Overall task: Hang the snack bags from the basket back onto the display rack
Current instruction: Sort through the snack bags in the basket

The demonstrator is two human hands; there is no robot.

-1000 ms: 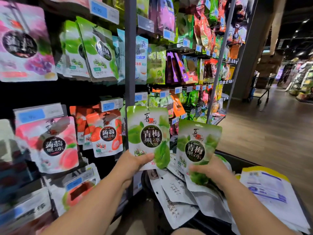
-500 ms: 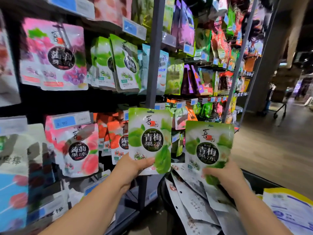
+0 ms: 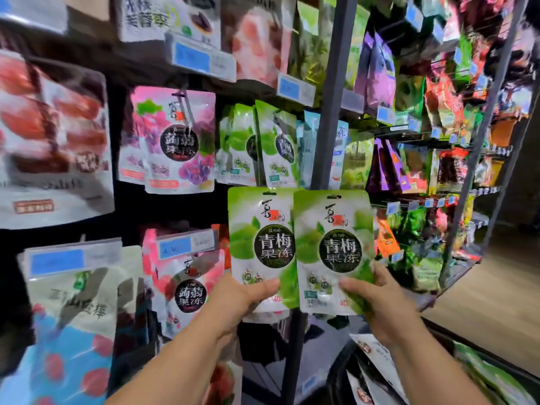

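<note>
I hold two identical green plum-jelly snack bags upright, side by side in front of the display rack. My left hand (image 3: 242,296) grips the left green bag (image 3: 260,229) by its bottom edge. My right hand (image 3: 377,299) grips the right green bag (image 3: 336,226) the same way, and that bag overlaps the left one slightly. Matching green bags (image 3: 263,144) hang on a rack hook just above and a little left of them. The basket (image 3: 339,375) sits at the lower right, with several white-backed bags (image 3: 377,361) lying in it.
A grey rack upright (image 3: 333,92) runs down just behind the held bags. Pink grape bags (image 3: 175,141) hang left of the green ones, peach bags (image 3: 187,282) below. Blue price tags (image 3: 193,57) stick out from the hooks. Wooden aisle floor (image 3: 496,287) lies to the right.
Both hands have risen with their bags and come together, so the two bags now overlap. The view has tilted up and toward the rack, and the hanging green bags are nearer.
</note>
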